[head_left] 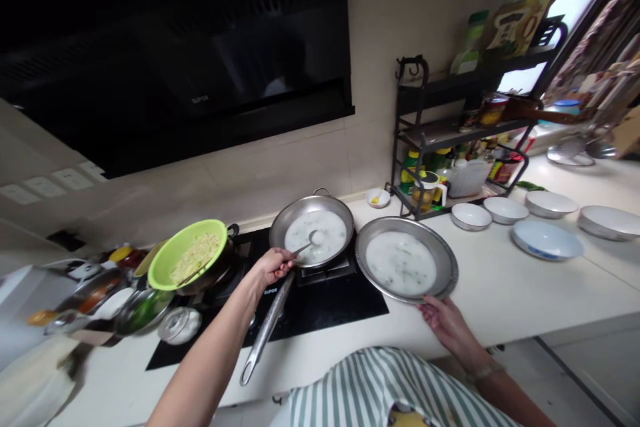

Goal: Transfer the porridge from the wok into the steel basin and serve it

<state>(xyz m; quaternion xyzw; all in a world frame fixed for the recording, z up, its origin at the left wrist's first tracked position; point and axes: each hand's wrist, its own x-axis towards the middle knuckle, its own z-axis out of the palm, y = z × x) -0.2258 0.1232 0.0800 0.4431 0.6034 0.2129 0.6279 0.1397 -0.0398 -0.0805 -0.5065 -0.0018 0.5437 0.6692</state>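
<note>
Grip, left: left hand (276, 265) pinching the handle of the grey metal spoon.
Grip, right: right hand (439, 320) pinching the near rim of the round grey metal basin.
Desk: white, smooth desk (505, 287), black glass hob (325, 310) set in it.
Pan: round silver metal pan, long handle (279, 221), on hob, milky liquid inside.
Basin: round grey metal basin (446, 250), right of pan, milky liquid with green bits; resting or lifted, can't tell.
Spoon: grey metal spoon (312, 236), bowl end over pan's liquid.

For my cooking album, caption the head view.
Left hand dips a spoon into the pan; right hand grips a metal bowl's rim.
</note>
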